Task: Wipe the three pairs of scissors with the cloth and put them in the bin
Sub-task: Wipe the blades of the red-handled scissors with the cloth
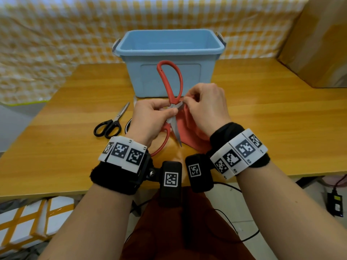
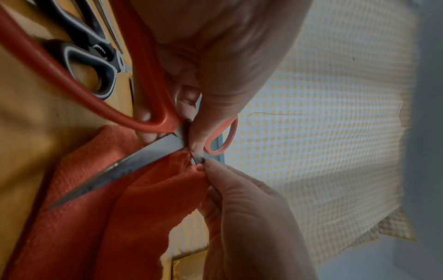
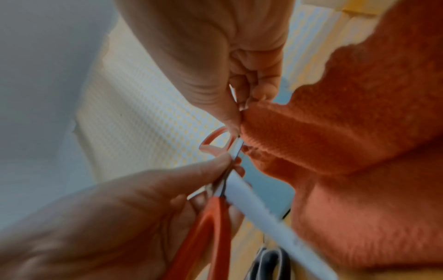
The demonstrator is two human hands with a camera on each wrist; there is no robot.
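Above the table (image 1: 262, 113), red scissors (image 1: 170, 81) blades toward the person.

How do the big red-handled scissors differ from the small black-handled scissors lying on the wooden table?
The red-handled scissors are much larger than the black-handled scissors. The red pair is opened wide, blades apart; the black pair is closed. The red pair is held up near its pivot by the left hand while the right hand pinches the red cloth against a blade; the black pair lies untouched on the table. Both have metal blades, and neither is in the blue bin.
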